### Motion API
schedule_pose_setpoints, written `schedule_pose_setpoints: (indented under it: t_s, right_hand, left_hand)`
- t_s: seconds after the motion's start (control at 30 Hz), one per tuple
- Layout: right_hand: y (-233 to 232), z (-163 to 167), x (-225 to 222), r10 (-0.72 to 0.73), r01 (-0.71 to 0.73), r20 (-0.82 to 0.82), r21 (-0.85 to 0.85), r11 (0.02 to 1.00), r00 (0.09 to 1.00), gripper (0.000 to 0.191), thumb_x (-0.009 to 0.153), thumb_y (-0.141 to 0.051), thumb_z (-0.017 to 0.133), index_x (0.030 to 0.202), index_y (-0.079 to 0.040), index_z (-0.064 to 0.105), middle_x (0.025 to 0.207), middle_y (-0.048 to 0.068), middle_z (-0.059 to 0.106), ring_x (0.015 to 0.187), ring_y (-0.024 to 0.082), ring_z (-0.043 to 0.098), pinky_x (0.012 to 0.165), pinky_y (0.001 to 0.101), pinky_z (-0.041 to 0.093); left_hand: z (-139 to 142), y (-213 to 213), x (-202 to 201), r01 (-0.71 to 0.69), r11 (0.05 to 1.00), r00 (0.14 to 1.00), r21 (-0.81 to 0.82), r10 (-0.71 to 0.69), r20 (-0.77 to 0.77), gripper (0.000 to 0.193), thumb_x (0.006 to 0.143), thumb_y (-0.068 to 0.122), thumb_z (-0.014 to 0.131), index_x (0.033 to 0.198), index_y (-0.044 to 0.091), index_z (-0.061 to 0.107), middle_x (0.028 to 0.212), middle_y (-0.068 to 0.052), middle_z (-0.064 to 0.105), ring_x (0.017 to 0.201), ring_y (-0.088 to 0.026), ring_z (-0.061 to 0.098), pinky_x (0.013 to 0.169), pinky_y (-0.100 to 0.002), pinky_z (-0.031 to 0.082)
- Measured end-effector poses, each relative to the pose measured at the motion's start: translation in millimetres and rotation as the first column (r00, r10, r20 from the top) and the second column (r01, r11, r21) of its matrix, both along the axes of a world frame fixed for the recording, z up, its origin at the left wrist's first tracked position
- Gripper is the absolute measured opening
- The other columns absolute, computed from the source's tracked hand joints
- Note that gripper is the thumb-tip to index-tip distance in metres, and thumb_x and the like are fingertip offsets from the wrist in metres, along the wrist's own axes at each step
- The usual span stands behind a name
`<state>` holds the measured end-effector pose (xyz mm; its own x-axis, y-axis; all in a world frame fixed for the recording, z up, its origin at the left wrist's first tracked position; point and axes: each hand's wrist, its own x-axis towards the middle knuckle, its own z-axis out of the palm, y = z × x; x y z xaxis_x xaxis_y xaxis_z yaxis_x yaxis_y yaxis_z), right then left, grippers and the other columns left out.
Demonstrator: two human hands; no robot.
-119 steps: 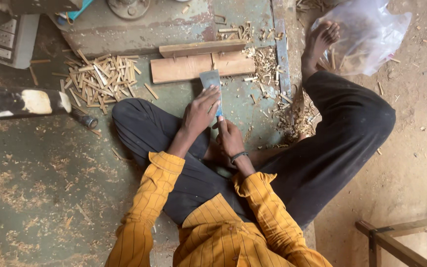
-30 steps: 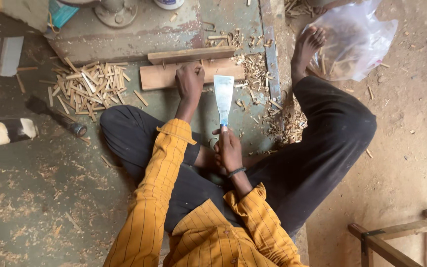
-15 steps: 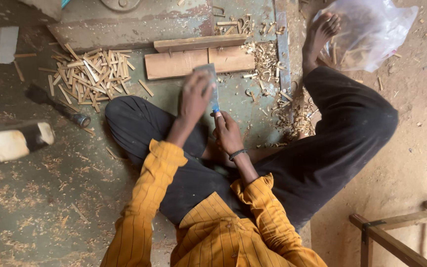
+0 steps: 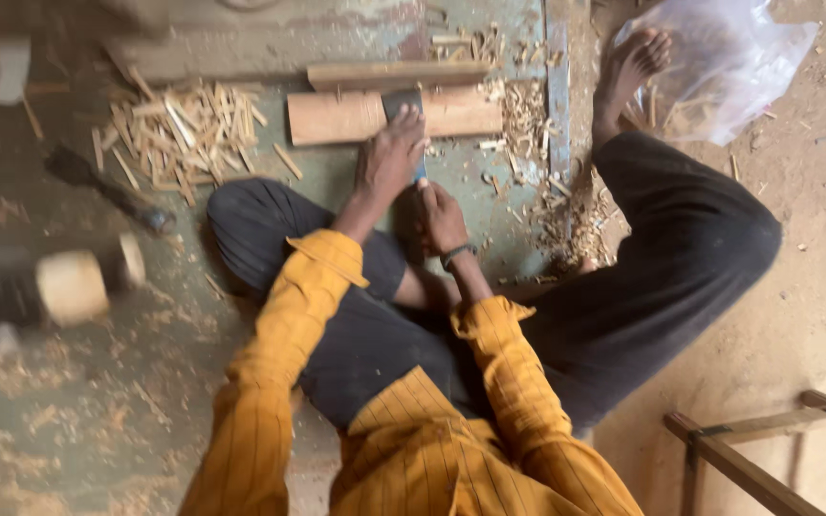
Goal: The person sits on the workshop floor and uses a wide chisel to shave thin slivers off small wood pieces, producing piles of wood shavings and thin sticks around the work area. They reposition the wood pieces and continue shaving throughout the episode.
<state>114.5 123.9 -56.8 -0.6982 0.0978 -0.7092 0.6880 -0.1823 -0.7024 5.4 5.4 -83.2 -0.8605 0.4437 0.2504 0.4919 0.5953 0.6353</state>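
On the floor, seen from above: we sit cross-legged in dark trousers and a striped yellow shirt, both hands reaching forward to a blade.
Floor (image 4: 78, 401): worn greenish surface, scattered with sawdust and shavings; we count it the largest item.
Plastic bag (image 4: 728, 67): clear and crumpled, at the upper right, just beside our bare foot (image 4: 628, 67).
Wooden frame (image 4: 767, 449): bare slats at the lower right corner, well apart from the hands.
Wooden plank (image 4: 336, 117): pale flat board lying crosswise ahead of our knees, with a thinner strip of wood (image 4: 394, 75) lying along its far edge.
Pile of split sticks (image 4: 179, 129): loose heap to the left of the plank, near it.
Mallet (image 4: 69, 287): pale-headed, blurred, at the left edge; we cannot tell more of it.
Dark tool (image 4: 107, 191): long handle lying on the floor between the sticks and the mallet.
Left hand (image 4: 389, 158): laid over the upper part of the blade, fingers curled down onto it, at the near edge of the plank.
Right hand (image 4: 444, 215): clenched around the lower handle end, a band at the wrist.
Blade (image 4: 402, 100): flat grey metal, its tip showing over the plank beyond the left fingers.
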Motion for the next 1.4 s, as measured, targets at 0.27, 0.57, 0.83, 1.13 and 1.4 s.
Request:
schedule_pose_setpoints:
  t_s: [0.27, 0.57, 0.83, 1.13, 1.4]
  right_hand:
    - [-16.6, 28.6, 57.9, -0.31, 0.274, 0.01, -0.492, 0.826, 0.951, 0.049, 0.104, -0.058, 0.038, 0.105, -0.011, 0.052, 0.055, 0.0, 0.039, 0.034, 0.01, 0.029, 0.029, 0.0281, 0.024]
    - [20.4, 82.0, 121.7, -0.328, 0.313, -0.012, -0.273, 0.91, 0.944, 0.036, 0.107, -0.046, 0.044, 0.104, -0.01, 0.05, 0.061, -0.002, 0.037, 0.04, 0.007, 0.03, 0.034, 0.0241, 0.027]
    - [31.9, 119.9, 114.0, -0.308, 0.207, -0.275, -0.342, 0.917, 0.911, 0.034, 0.108, -0.04, 0.043, 0.105, -0.008, 0.052, 0.055, 0.0, 0.037, 0.035, 0.008, 0.03, 0.031, 0.0244, 0.025]
    - [53.5, 165.8, 106.4, -0.142, -0.026, -0.447, -0.348, 0.937, 0.883, 0.038, 0.108, -0.038, 0.04, 0.107, -0.003, 0.055, 0.053, 0.001, 0.041, 0.034, 0.008, 0.031, 0.032, 0.0249, 0.027]
    - [70.5, 203.3, 103.9, -0.168, 0.052, -0.568, -0.215, 0.975, 0.806, 0.035, 0.109, -0.037, 0.043, 0.106, -0.004, 0.056, 0.055, 0.001, 0.042, 0.037, 0.008, 0.034, 0.033, 0.0255, 0.028]
  left_hand:
    - [16.1, 1.9, 13.7, -0.4, 0.831, 0.915, 0.385, 0.34, 0.218, 0.024, 0.093, 0.004, 0.07, 0.117, 0.004, 0.07, 0.115, -0.012, 0.072, 0.104, -0.027, 0.075, 0.088, -0.036, 0.061]
    - [-6.9, 33.0, -27.3, -0.416, 0.892, 0.894, 0.178, 0.365, 0.261, 0.015, 0.086, 0.012, 0.079, 0.094, 0.003, 0.07, 0.092, -0.014, 0.075, 0.083, -0.022, 0.073, 0.076, -0.035, 0.057]
    - [96.5, 24.2, 14.4, -0.483, 0.428, 0.747, 0.764, -0.254, 0.614, 0.022, 0.099, 0.013, 0.07, 0.113, -0.003, 0.071, 0.094, -0.004, 0.074, 0.082, -0.01, 0.069, 0.075, -0.028, 0.058]
    - [221.6, 53.5, 46.1, -0.302, 0.435, 0.828, 0.848, -0.322, 0.46, 0.028, 0.099, 0.011, 0.071, 0.122, -0.005, 0.073, 0.096, -0.008, 0.076, 0.082, -0.012, 0.07, 0.075, -0.029, 0.059]
    - [268.5, 62.5, 57.5, -0.106, 0.49, 0.886, 0.865, -0.349, 0.306, 0.021, 0.095, 0.005, 0.076, 0.113, -0.005, 0.074, 0.094, -0.01, 0.077, 0.078, -0.015, 0.072, 0.072, -0.03, 0.061]
